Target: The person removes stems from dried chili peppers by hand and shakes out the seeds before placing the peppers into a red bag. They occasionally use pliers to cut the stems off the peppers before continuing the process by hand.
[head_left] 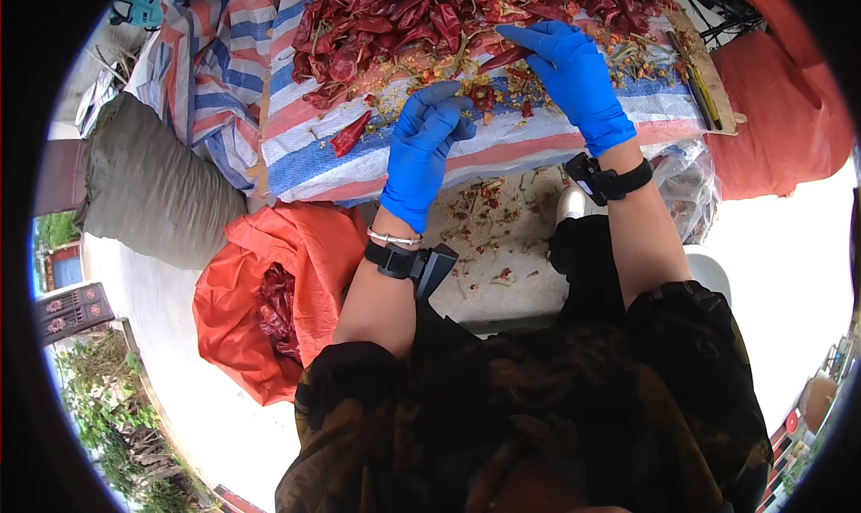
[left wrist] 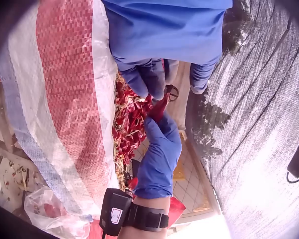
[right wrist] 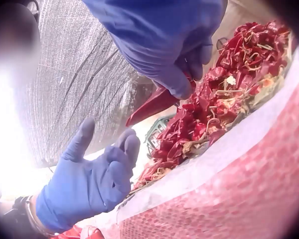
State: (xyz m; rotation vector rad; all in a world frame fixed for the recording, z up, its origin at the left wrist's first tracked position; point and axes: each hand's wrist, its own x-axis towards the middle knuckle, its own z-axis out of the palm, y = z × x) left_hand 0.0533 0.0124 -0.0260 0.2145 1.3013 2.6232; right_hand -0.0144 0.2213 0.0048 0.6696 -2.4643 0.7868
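Observation:
My right hand [head_left: 574,82], in a blue glove, pinches a dried red chili pepper [head_left: 504,60] between thumb and fingers. In the right wrist view the chili pepper [right wrist: 154,105] points down and left, toward the other hand. My left hand [head_left: 421,145], also gloved in blue, is just to the left over the near edge of the sheet. Its thumb and loosely bent fingers stand apart with nothing between them, as the right wrist view of the left hand [right wrist: 92,184] shows. Beyond both hands spreads a heap of dried chilies [head_left: 386,29].
A striped woven sheet [head_left: 350,159] covers the work surface, with seeds and stems [head_left: 628,60] scattered on it. An open red sack [head_left: 305,244] holding chilies stands at lower left, beside a grey-green sack [head_left: 152,186]. Another red sack [head_left: 780,109] stands right.

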